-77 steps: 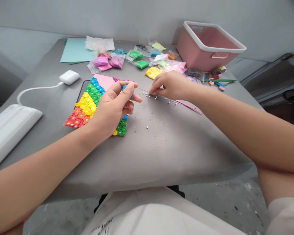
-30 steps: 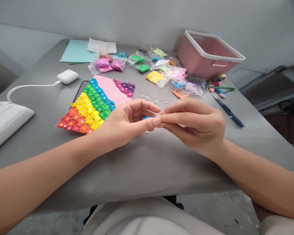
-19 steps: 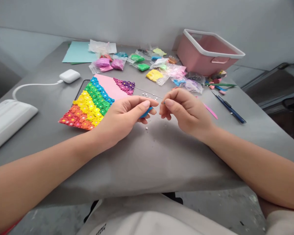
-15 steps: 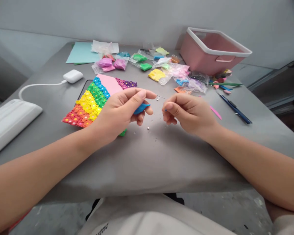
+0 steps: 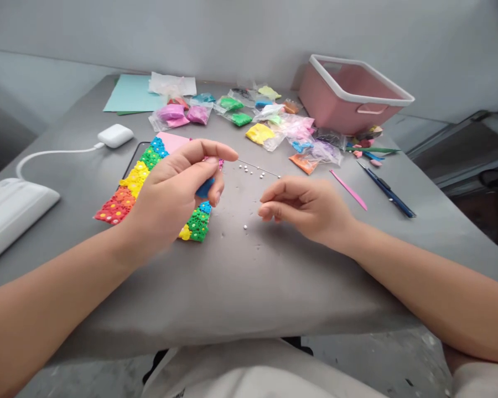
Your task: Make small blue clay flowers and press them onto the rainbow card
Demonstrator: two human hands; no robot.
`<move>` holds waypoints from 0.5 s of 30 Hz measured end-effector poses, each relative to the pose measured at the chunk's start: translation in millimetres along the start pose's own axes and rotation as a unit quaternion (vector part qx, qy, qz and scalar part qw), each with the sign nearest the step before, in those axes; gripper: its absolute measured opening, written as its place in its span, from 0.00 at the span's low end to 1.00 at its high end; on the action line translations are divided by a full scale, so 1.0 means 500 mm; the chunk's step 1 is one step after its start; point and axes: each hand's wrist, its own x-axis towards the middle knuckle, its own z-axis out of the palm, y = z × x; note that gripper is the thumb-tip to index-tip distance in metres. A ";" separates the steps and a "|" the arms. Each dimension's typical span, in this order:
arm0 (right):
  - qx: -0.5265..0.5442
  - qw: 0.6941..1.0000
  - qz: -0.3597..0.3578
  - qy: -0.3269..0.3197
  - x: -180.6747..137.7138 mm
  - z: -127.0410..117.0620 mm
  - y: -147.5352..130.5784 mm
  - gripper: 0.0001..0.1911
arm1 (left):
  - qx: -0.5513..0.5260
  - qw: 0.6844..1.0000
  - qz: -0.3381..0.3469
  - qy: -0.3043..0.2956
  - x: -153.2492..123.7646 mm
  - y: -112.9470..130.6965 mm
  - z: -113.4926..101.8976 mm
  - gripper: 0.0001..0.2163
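Above a gray table, the person's right hand holds thumb and fingertips close together, though whether they pinch anything cannot be told. The left hand clasps a blue lump in curled fingers over a rainbow flower-covered panel. Beyond lie white beads beside a thin rod, then colorful packets and a pink bin.

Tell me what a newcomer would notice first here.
Likely first is the flower-covered board in rainbow stripes, left of centre on the grey table and partly hidden by the left hand, which holds a blue lump. Next would be the pink bin at the back right, then the bright bags scattered along the back.
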 end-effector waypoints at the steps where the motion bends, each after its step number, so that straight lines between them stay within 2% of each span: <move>1: -0.013 1.000 -0.003 -0.004 0.000 0.000 0.001 0.06 | 0.028 1.000 0.000 -0.004 0.000 0.001 -0.002 0.09; 3: -0.036 0.999 -0.011 -0.015 0.001 -0.002 0.002 0.04 | 0.092 0.995 -0.007 -0.025 0.001 0.001 -0.007 0.07; 5: -0.063 0.997 -0.014 -0.030 0.001 -0.005 -0.002 0.07 | 0.176 0.982 -0.004 -0.063 -0.001 -0.001 -0.009 0.08; 7: -0.099 0.994 -0.024 -0.037 0.000 -0.009 -0.007 0.08 | 0.274 0.954 0.046 -0.108 -0.004 -0.003 -0.010 0.07; 9: -0.140 0.988 -0.045 -0.035 -0.001 -0.013 -0.012 0.05 | 0.360 0.914 0.118 -0.144 -0.007 -0.006 -0.011 0.04; 11: -0.170 0.982 -0.071 -0.039 -0.001 -0.015 -0.014 0.02 | 0.409 0.881 0.159 -0.175 -0.009 -0.009 -0.012 0.02; 15: -0.201 0.974 -0.084 -0.063 0.005 -0.019 -0.007 0.05 | 0.442 0.857 0.149 -0.216 -0.009 -0.016 -0.014 0.02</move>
